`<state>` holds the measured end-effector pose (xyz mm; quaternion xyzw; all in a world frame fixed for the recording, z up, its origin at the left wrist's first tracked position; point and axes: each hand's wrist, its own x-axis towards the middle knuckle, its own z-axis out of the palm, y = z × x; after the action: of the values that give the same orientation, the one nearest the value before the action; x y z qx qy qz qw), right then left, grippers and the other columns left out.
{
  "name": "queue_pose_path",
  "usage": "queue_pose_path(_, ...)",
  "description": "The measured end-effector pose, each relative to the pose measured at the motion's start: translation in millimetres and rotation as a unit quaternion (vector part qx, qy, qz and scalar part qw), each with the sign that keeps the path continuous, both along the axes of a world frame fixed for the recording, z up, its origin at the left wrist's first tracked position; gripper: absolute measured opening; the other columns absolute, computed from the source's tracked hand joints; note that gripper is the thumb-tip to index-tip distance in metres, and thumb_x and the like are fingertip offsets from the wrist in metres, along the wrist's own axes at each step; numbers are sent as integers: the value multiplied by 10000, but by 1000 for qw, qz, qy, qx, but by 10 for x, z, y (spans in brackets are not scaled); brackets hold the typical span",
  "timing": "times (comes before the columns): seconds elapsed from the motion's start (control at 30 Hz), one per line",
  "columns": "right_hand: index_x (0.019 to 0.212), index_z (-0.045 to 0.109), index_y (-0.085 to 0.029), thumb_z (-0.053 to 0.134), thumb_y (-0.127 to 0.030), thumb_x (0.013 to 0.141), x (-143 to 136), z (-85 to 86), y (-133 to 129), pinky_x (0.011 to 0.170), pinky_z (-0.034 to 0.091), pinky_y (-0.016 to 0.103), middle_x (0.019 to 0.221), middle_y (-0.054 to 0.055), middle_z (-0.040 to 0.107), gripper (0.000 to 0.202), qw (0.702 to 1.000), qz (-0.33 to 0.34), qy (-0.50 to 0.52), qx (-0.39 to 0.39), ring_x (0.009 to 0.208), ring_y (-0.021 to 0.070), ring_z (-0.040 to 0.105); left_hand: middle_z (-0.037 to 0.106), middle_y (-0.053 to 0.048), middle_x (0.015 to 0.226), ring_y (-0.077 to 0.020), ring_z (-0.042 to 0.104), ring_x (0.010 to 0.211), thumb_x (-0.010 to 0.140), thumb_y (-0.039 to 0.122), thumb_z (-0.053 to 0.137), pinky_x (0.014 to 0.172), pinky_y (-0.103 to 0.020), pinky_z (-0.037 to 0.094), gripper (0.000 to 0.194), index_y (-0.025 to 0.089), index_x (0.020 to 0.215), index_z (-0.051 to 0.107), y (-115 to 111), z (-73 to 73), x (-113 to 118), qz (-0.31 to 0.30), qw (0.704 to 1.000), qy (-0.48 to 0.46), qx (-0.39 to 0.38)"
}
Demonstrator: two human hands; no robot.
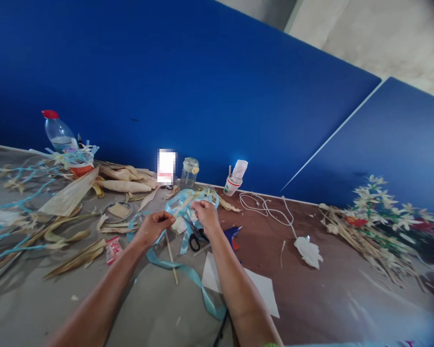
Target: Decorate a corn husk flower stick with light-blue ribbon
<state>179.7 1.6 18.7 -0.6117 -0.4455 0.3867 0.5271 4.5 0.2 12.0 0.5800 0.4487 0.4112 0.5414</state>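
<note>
My left hand (155,226) is closed in a pinch near the middle of the table, with its fingertips pointing right. What it holds is too small to make out. My right hand (205,214) is also pinched, a short way to the right, and a thin pale strip (183,205) seems to run between the two. Light blue ribbon (188,273) lies beneath and in front of my hands, around a thin wooden stick (171,258). Black-handled scissors (194,241) rest beside my right wrist. Behind that forearm is a blue glue gun (232,233), partly hidden.
Dried husks (126,185) and a bottle (60,132) are at the left. A jar (190,172), a cup (233,185) and a white cable (267,209) line the blue partition (202,96). White flowers (379,202) lie right; paper (264,289) is under my right forearm.
</note>
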Motion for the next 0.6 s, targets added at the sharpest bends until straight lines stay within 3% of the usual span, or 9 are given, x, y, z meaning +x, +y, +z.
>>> queue_pose_path(0.1,570,560,-182,545,-415,727,26,29,-9,502,310,232,468,-44,434,281,998,15,-50,20,504,113,403,512,33,505,-96,402,483,558,400,699,475,-227,299,256,163,596,608,11,-8,0,49,999,-10,-3)
queue_pose_path(0.2,650,593,-182,570,-363,723,32,92,-41,583,363,237,586,-19,549,196,990,41,-131,40,618,138,501,516,32,508,-94,400,484,556,393,693,471,-222,290,255,155,611,621,10,-9,-3,67,998,-4,3)
queue_pose_path(0.3,764,625,-177,582,-312,733,43,192,-99,661,390,250,729,12,627,145,968,71,-241,4,700,151,555,527,28,518,-97,421,499,562,379,681,486,-223,303,246,146,620,630,15,-32,-1,67,998,0,19)
queue_pose_path(0.47,922,647,-188,599,-384,755,66,342,-295,702,407,299,880,83,679,262,878,167,-440,-91,848,236,608,525,29,515,-98,427,495,569,357,669,481,-221,308,220,147,617,627,26,-79,4,73,997,-6,20)
queue_pose_path(0.6,999,634,-173,572,-386,779,40,294,-534,734,430,331,985,137,672,313,805,194,-545,-133,933,287,618,527,27,513,-106,438,497,574,367,668,473,-224,311,226,149,619,632,9,-65,-10,72,997,-14,8)
